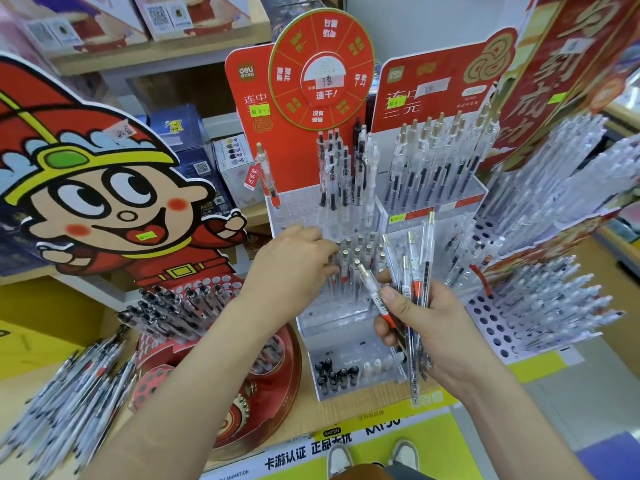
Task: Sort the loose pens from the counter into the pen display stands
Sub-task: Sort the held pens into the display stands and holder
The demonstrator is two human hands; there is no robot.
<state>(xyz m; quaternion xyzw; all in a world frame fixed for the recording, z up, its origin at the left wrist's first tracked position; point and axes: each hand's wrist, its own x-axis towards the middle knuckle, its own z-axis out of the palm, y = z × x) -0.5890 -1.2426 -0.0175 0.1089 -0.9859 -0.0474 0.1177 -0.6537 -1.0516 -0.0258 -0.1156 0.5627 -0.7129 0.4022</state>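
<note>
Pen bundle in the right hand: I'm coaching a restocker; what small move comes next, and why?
Likely the left hand takes the pen thumbed forward from the bundle in the right hand; matching gold-capped pens and empty holes are beside it.

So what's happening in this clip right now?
A person is stocking a clear tiered plastic pen stand. Their right hand grips a bundle of clear pens with gold tips and red grips, while the left hand reaches among the gold-topped pens standing in the middle tier. More loose pens lie piled on the counter at the left.

Loose pens [69,403] lie left of display stand [332,320] — seemingly on counter [367,393].
</note>
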